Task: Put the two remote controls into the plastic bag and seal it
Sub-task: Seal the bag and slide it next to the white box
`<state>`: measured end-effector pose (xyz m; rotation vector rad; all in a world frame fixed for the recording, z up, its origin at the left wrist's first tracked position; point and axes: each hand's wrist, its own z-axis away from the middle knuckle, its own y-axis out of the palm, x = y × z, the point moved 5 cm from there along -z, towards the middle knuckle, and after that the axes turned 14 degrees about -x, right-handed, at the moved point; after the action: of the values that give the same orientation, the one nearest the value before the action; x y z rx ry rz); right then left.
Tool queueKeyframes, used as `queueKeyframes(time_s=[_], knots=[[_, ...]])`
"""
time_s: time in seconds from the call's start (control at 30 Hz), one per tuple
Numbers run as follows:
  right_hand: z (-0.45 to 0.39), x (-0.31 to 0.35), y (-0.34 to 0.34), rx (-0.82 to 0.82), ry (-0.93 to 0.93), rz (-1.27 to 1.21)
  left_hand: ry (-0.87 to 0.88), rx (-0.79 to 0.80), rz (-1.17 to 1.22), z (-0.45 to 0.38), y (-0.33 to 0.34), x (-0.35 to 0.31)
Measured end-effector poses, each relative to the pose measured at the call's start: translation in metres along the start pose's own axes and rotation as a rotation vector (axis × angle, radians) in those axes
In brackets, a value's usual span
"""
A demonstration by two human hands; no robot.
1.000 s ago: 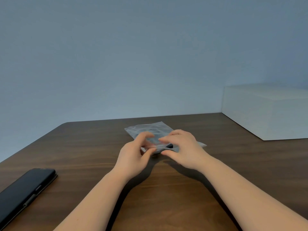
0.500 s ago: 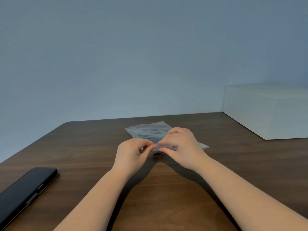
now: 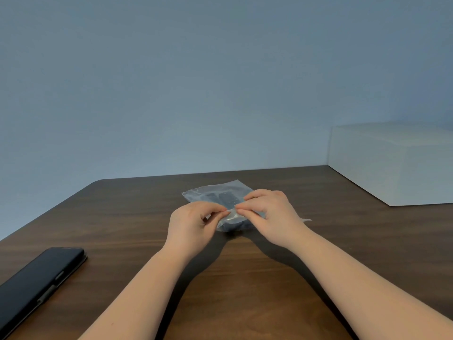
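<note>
Pinching plastic bag [image 3: 215,192] rim between fingers [image 3: 221,213] of both hands

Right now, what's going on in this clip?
A person is working at a dark wooden table, closing up a clear plastic bag. Dark remote controls show through the plastic, already inside. The left hand and right hand each pinch the bag's near edge, fingertips almost meeting at the middle; whether the seal is fully shut cannot be told. A black phone lies off to the left and a white box stands at the right, both untouched.
</note>
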<state>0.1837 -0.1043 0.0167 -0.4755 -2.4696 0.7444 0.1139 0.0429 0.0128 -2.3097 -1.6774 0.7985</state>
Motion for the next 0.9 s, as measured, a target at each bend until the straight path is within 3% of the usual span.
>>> queueKeyframes(time_s=[0.23, 0.53, 0.77, 0.9], knots=[[0.0, 0.005, 0.009, 0.025, -0.015, 0.048, 0.085, 0.0, 0.0, 0.0, 0.0, -0.004], [-0.001, 0.007, 0.01, 0.04, -0.055, 0.087, -0.024, 0.092, 0.109, -0.001, 0.001, -0.005], [0.001, 0.005, 0.009, 0.083, 0.004, 0.017, -0.001, 0.075, 0.083, 0.0, 0.0, -0.002], [0.001, 0.003, 0.01, 0.021, 0.055, -0.009, 0.032, 0.056, 0.063, 0.0, -0.001, -0.002]])
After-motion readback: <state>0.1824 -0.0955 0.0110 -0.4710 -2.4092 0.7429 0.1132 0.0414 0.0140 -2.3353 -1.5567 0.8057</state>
